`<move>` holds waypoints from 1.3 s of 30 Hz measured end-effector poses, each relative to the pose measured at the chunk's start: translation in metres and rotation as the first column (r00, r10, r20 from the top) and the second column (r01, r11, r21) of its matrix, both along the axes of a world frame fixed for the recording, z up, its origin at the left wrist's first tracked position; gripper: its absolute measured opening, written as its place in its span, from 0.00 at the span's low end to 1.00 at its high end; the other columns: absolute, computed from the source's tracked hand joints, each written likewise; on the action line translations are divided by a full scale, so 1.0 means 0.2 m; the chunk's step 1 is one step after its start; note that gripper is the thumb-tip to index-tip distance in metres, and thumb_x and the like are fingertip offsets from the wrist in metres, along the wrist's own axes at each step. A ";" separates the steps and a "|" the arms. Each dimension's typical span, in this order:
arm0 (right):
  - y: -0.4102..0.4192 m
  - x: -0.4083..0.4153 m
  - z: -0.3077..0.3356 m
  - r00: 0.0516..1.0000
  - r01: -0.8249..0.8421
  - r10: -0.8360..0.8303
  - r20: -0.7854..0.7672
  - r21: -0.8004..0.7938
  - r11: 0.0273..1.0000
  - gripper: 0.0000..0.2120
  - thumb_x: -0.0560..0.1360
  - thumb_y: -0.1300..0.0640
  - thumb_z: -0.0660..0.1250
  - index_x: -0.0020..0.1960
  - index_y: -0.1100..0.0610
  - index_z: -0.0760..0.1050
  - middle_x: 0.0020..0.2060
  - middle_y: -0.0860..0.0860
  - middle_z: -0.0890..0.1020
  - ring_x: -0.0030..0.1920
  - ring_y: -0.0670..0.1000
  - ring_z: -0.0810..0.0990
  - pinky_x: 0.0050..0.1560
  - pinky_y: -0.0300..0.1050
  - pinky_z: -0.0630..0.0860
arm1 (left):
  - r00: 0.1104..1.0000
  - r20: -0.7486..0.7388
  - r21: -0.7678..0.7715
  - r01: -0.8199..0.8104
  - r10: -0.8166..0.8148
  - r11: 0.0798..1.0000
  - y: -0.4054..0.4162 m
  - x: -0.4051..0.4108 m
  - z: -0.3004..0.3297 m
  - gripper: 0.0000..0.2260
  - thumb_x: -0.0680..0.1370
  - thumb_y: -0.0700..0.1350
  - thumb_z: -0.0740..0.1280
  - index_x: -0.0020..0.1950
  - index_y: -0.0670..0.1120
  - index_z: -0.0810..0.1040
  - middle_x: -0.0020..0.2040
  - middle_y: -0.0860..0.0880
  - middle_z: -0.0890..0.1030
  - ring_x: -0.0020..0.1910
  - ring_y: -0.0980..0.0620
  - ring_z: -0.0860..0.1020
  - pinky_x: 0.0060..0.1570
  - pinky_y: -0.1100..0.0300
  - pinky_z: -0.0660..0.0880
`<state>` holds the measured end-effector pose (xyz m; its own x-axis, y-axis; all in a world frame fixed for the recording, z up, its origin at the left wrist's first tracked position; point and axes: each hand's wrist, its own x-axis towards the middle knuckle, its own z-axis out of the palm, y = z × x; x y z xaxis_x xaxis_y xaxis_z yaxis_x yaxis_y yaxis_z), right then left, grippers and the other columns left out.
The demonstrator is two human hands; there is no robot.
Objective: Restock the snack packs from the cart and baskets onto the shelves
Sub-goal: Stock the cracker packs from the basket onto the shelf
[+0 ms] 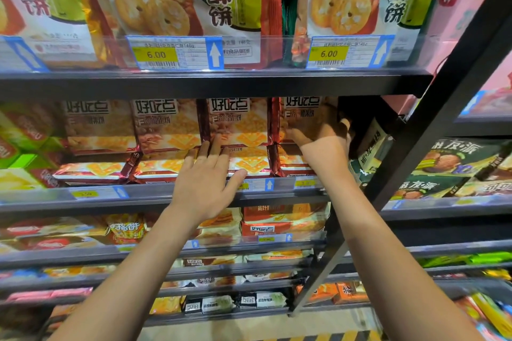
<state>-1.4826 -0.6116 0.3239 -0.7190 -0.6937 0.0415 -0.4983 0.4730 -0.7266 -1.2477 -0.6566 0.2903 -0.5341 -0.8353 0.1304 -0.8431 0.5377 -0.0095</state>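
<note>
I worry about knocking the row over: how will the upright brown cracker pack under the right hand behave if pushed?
The upright brown cracker pack stands tall and thin, so likely tips. Its glossy film probably slides. The right hand grips its edge.

Middle shelf (pixel 166 198): row of upright snack packs (pixel 166 124) fills it left to right, flat packs (pixel 163 167) lying in front along the near edge. Upper shelf board (pixel 194 83) sits low over the pack tops; little headroom. Only open gap: dark slot (pixel 357 111) at the far right end, between the rightmost pack (pixel 307 116) and the black upright post (pixel 432 124). Right hand (pixel 324 141) occupies that slot's mouth. Left hand (pixel 207 183) lies across the front, fingers flat against the packs. Clear front rail (pixel 277 184) with price tags bounds the near edge.
</note>
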 end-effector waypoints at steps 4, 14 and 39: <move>-0.03 0.02 -0.01 0.999 0.012 -0.011 -0.030 0.020 1.000 0.24 0.75 0.34 0.69 0.60 0.51 0.74 0.69 0.57 0.74 0.73 0.63 0.65 0.69 0.61 0.71 | 1.000 0.000 -0.003 0.004 -0.004 1.000 0.00 0.00 0.00 0.36 0.81 0.68 0.36 0.71 0.50 0.72 0.73 0.47 0.75 0.76 0.44 0.68 0.75 0.42 0.61; -0.08 0.05 -0.03 0.997 -0.016 0.013 -0.071 -0.052 0.999 0.26 0.71 0.32 0.72 0.56 0.51 0.76 0.68 0.57 0.76 0.74 0.66 0.63 0.69 0.66 0.70 | 0.998 -0.054 0.009 0.010 -0.010 1.000 0.00 0.00 0.00 0.35 0.81 0.67 0.39 0.77 0.49 0.68 0.82 0.47 0.62 0.82 0.45 0.57 0.79 0.44 0.54; 0.11 0.16 -0.03 0.832 -0.214 0.258 -0.492 0.145 0.966 0.21 0.82 0.49 0.62 0.74 0.53 0.73 0.69 0.63 0.75 0.78 0.62 0.60 0.71 0.60 0.63 | 0.973 -0.038 0.081 0.232 -0.229 0.969 -0.04 -0.18 0.08 0.30 0.83 0.67 0.43 0.83 0.59 0.53 0.84 0.56 0.48 0.82 0.35 0.47 0.78 0.36 0.43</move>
<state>-1.4513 -0.5897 0.3179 -0.4281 -0.8563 0.2889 -0.8881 0.3393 -0.3101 -1.2835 -0.6655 0.3062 -0.7106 -0.6987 0.0826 -0.6957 0.7153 0.0662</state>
